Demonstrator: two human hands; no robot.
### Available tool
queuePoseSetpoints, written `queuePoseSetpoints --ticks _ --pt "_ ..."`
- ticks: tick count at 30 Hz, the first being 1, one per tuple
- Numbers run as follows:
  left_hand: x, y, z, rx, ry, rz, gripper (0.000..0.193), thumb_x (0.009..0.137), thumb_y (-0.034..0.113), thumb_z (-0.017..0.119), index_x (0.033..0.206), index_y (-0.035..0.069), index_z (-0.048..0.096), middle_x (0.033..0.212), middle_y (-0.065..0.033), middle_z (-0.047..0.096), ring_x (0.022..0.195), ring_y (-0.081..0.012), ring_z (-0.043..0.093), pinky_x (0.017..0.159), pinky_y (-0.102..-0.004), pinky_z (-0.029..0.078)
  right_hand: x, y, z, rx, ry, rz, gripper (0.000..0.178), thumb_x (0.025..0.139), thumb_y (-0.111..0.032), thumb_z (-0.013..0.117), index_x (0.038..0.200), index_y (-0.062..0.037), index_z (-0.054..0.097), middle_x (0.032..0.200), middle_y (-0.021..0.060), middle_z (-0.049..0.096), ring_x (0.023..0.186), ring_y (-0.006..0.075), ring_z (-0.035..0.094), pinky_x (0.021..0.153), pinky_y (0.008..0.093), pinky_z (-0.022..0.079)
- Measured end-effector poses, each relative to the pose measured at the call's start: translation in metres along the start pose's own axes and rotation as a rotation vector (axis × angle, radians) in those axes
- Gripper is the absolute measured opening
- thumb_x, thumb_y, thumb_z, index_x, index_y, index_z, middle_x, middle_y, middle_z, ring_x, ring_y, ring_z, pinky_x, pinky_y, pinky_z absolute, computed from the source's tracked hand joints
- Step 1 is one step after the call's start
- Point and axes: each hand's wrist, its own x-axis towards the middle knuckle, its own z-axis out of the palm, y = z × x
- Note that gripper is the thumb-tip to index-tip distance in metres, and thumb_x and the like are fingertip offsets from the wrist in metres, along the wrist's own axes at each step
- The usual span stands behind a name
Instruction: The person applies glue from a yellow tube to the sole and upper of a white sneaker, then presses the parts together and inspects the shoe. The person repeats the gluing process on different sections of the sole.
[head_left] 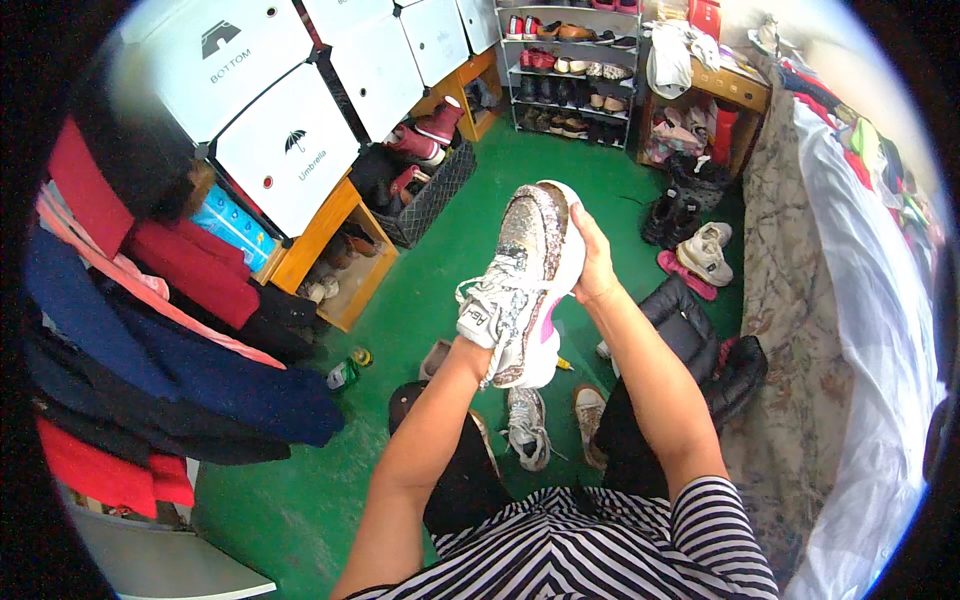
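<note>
A sneaker (545,225) with silver and bronze glitter, white laces and a thick white sole with a pink patch is raised in front of me, toe pointing away. My right hand (594,262) grips its sole near the toe from the right, thumb along the edge. My left wrist (470,358) disappears at the shoe's ankle opening, by the tongue; the left fingers are hidden, apparently inside. Below, on the floor between my feet, lies a similar glittery sneaker (527,428) with loose white laces.
A crate of shoes (430,195) and white cabinets (290,150) stand left, near hanging clothes (150,330). A shoe rack (570,75) is at the back. Right are loose shoes (706,252), a black jacket (690,330) and a bed (790,300). A green bottle (343,375) lies left on the green floor.
</note>
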Motion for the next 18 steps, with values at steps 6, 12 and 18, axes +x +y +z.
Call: queuePoseSetpoints --ticks 6,12,18 --pt "0.006 0.004 -0.017 0.039 -0.198 -0.019 0.054 0.090 0.032 0.058 0.138 0.009 0.049 0.140 -0.0173 0.049 0.127 -0.0328 0.048 0.108 -0.0419 0.039 -0.007 -0.003 -0.003 -0.063 -0.053 -0.033 0.058 0.097 -0.043 0.052 0.139 -0.0024 0.046 0.132 0.0143 0.058 0.118 0.0256 0.059 0.104 0.0391 0.045" --pt "0.001 -0.002 -0.001 -0.025 -0.115 -0.005 0.054 0.094 0.030 0.054 0.141 0.009 0.042 0.143 -0.0160 0.046 0.129 -0.0299 0.046 0.110 -0.0398 0.037 -0.018 -0.013 0.011 -0.248 -0.138 -0.104 0.063 0.097 -0.040 0.052 0.144 0.0001 0.041 0.135 0.0120 0.056 0.121 0.0210 0.054 0.105 0.0345 0.040" --pt "0.007 -0.010 0.013 -0.154 -0.127 -0.063 0.053 0.097 0.028 0.051 0.145 0.008 0.036 0.145 -0.0147 0.042 0.131 -0.0269 0.044 0.112 -0.0377 0.035 -0.022 -0.016 -0.008 -0.358 -0.174 -0.056 0.062 0.100 -0.038 0.050 0.148 -0.0014 0.036 0.138 0.0097 0.053 0.124 0.0195 0.051 0.108 0.0333 0.037"
